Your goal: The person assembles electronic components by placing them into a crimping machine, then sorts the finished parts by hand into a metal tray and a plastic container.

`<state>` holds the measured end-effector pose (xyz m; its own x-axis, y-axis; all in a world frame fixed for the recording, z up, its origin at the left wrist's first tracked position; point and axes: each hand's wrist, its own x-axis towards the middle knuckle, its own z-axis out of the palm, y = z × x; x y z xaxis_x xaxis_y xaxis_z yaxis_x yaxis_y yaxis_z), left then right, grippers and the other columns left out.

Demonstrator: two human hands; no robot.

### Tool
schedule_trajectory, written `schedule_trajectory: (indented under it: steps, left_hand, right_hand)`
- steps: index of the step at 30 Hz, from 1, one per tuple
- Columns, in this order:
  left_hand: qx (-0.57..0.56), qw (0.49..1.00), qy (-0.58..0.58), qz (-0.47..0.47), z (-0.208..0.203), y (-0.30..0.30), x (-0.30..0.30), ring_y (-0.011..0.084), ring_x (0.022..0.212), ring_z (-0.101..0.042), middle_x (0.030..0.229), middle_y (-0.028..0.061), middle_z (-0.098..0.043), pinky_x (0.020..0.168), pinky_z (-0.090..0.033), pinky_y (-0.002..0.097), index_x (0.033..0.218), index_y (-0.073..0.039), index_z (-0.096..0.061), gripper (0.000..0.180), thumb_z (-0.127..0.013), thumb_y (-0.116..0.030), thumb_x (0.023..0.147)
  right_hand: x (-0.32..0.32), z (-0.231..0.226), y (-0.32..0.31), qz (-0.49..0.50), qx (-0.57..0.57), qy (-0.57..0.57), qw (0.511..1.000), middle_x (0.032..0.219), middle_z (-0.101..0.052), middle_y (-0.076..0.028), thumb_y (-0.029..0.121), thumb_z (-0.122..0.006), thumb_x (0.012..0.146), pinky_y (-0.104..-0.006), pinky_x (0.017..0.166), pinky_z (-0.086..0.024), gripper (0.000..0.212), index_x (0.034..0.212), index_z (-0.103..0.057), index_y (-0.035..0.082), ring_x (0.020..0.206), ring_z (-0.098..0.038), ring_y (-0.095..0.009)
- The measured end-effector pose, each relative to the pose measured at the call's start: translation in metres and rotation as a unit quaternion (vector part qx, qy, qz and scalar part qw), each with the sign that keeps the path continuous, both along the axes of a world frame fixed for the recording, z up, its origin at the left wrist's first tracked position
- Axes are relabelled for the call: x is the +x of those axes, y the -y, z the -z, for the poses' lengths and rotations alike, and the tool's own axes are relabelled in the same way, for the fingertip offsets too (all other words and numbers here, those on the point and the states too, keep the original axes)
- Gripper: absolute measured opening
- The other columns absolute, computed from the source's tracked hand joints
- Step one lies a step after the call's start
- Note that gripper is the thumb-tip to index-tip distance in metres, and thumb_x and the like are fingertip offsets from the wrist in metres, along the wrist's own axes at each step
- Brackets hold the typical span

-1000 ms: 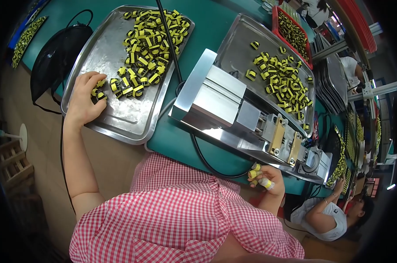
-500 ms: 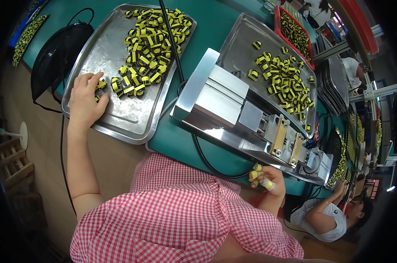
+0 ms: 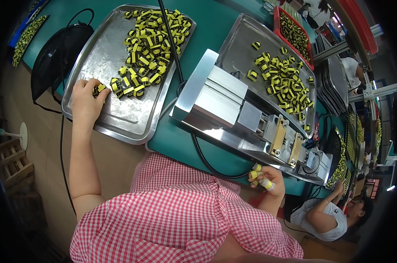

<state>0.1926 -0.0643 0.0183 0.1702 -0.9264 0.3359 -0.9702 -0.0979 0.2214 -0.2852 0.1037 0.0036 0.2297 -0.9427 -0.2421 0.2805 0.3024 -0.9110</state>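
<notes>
At the left tray [image 3: 132,109], my left hand [image 3: 85,101] pinches a small black part wrapped in yellow tape [image 3: 98,89] between thumb and fingers. The part sits low over the tray, beside the edge of a large heap of like parts [image 3: 152,48]. My right hand [image 3: 270,182] is by the table's front edge, below a metal clamping fixture [image 3: 224,94]. Its fingers are curled, with yellow and whitish wraps around the fingertips. Whether anything lies inside those fingers I cannot make out.
Behind the fixture is a second metal tray [image 3: 240,41] with more parts. A red basket [image 3: 275,22] of parts stands beyond it. Black cables [image 3: 200,151] run around the fixture. A black bag [image 3: 54,57] lies at far left. A co-worker [image 3: 325,219] sits at right.
My left hand has shifted slightly toward me, and its spread thumb and fingers have drawn together around a part at the heap's edge. My right hand stays in place.
</notes>
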Motion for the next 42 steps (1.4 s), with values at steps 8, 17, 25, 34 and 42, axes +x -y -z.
schedule_trajectory:
  steps: [8, 17, 25, 34, 42]
  left_hand:
    - [0.011, 0.786, -0.617, 0.031, -0.009, 0.018, 0.028, 0.0183, 0.08, -0.058, 0.089, 0.0108, -0.06, 0.055, -0.045, 0.0237, 0.09, 0.0, -0.056, 0.03, -0.06, -0.029, 0.082]
    - [-0.025, 0.41, -0.908, 0.084, -0.013, 0.017, 0.007, 0.0267, 0.088, -0.056, 0.095, 0.0173, -0.055, 0.045, -0.046, 0.0258, 0.101, -0.002, -0.05, 0.033, -0.041, -0.033, 0.091]
    - [0.147, 0.329, -0.873, 0.328, -0.044, -0.045, -0.074, 0.0209, 0.067, -0.053, 0.08, 0.0126, -0.054, 0.037, -0.036, 0.0212, 0.101, -0.004, -0.047, 0.042, -0.034, -0.043, 0.091]
    - [0.49, 0.264, -0.788, 0.263, -0.038, -0.07, -0.163, 0.0177, 0.063, -0.05, 0.074, 0.0127, -0.054, 0.043, -0.035, 0.023, 0.091, -0.002, -0.049, 0.055, -0.024, -0.052, 0.091]
    - [0.621, 0.279, -0.683, 0.265, -0.031, -0.072, -0.209, 0.0161, 0.07, -0.057, 0.082, 0.011, -0.059, 0.055, -0.044, 0.0227, 0.097, 0.0, -0.051, 0.032, -0.036, -0.027, 0.089]
  right_hand:
    - [-0.004, -0.003, 0.002, -0.039, 0.009, 0.021, 0.999, 0.103, -0.056, -0.024, 0.005, -0.061, 0.077, -0.0362, 0.068, -0.05, 0.04, 0.11, -0.047, -0.012, 0.091, -0.059, -0.03]
    - [-0.001, 0.0, 0.003, -0.04, -0.002, 0.024, 0.999, 0.105, -0.055, -0.024, 0.002, -0.059, 0.078, -0.0376, 0.068, -0.05, 0.037, 0.112, -0.048, -0.008, 0.092, -0.058, -0.032]
    - [0.003, -0.006, 0.0, -0.005, 0.002, -0.041, 0.999, 0.093, -0.06, -0.023, 0.014, -0.068, 0.074, -0.032, 0.059, -0.052, 0.042, 0.106, -0.052, -0.007, 0.079, -0.063, -0.028]
    - [0.044, -0.051, 0.007, 0.014, -0.133, -0.224, 0.965, 0.083, -0.061, -0.014, 0.012, -0.069, 0.072, -0.027, 0.063, -0.048, 0.034, 0.096, -0.058, -0.009, 0.071, -0.059, -0.019]
    - [0.083, -0.097, 0.033, -0.045, -0.356, -0.492, 0.793, 0.09, -0.054, -0.012, 0.021, -0.07, 0.068, -0.0334, 0.064, -0.044, 0.043, 0.103, -0.054, 0.002, 0.077, -0.052, -0.027]
